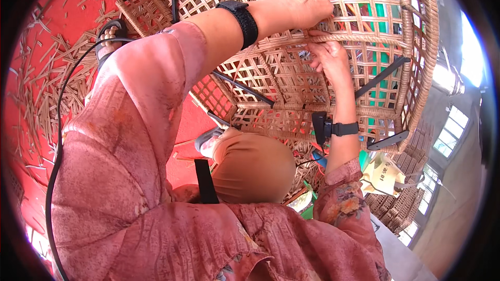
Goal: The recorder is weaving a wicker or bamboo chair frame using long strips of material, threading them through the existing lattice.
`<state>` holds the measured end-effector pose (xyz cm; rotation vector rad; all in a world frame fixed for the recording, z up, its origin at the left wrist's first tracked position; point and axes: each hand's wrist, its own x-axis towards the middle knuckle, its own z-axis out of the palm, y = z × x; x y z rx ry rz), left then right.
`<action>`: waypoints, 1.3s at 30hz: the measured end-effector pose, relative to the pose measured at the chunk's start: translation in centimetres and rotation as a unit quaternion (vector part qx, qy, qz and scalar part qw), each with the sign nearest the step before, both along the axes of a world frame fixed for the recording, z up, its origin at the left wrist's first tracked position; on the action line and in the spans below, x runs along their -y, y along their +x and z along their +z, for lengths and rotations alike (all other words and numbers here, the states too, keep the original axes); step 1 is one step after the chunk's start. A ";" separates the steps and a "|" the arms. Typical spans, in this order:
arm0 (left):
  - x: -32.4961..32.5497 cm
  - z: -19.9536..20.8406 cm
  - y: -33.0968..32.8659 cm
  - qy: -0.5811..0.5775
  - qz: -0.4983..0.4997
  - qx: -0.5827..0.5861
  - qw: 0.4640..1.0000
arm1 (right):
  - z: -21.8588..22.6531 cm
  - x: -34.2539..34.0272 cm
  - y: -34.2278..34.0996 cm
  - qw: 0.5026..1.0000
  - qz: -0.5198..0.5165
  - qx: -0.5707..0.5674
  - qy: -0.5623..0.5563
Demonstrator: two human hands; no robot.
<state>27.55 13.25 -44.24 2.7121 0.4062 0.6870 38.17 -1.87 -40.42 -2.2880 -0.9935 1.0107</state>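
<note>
A large open-weave wicker frame (291, 80) of tan cane stands tilted in front of me, with wrapped ribs and a braided rim. My left hand (311, 6) is closed in a fist against its lattice, just above a wrapped cane rib (359, 37). What its fingers hold is hidden. Just below, my right hand (331, 61) meets the same rib with bent fingers. Its index finger and thumb come together at the weave, but the strand between them is too small to make out. Dark flat bars (383, 77) cross the frame's wicker.
Cut cane scraps (49, 86) litter the red floor (31, 36) at the left. My bent knee (255, 169) is below the frame. At the right are a yellow bag (383, 173) and stacked wicker pieces (398, 209). A black cable (54, 177) runs down the left side.
</note>
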 end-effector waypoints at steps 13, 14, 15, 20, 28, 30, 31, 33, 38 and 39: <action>0.4 -1.2 0.9 0.005 -0.003 0.049 0.999 | 1.2 0.2 -0.9 0.914 0.201 0.351 -0.039; 0.6 -0.3 0.2 0.005 -0.003 0.048 0.999 | 1.5 0.3 -2.0 0.893 0.196 0.403 -0.041; 0.9 0.6 -0.5 -0.053 -0.028 0.004 0.998 | 1.7 0.6 -3.1 0.869 0.190 0.454 -0.044; 2.3 0.6 -0.9 -0.232 -0.045 -0.096 0.967 | 2.0 2.7 -6.3 0.875 0.192 0.442 -0.047; 5.8 1.5 -2.2 -0.183 -0.079 -0.166 0.966 | 3.2 5.0 -10.1 0.839 0.336 0.427 0.029; 6.1 0.2 -2.4 -0.159 -0.068 -0.125 0.977 | 3.9 6.3 -11.2 0.897 0.333 0.290 -0.026; 5.8 1.2 -2.8 -0.179 -0.061 -0.161 0.969 | 4.5 7.3 -11.7 0.897 0.333 0.290 -0.027; 5.2 0.0 -2.4 -0.217 -0.060 -0.166 0.960 | 6.1 10.4 -12.8 0.966 0.150 0.190 -0.086; 3.9 0.0 -2.5 -0.307 -0.011 -0.178 0.935 | 7.8 25.5 -12.5 0.978 -0.087 0.018 -0.188; 4.1 -1.0 -2.3 -0.320 0.003 -0.175 0.931 | 7.6 28.5 -13.1 0.955 -0.210 -0.062 -0.199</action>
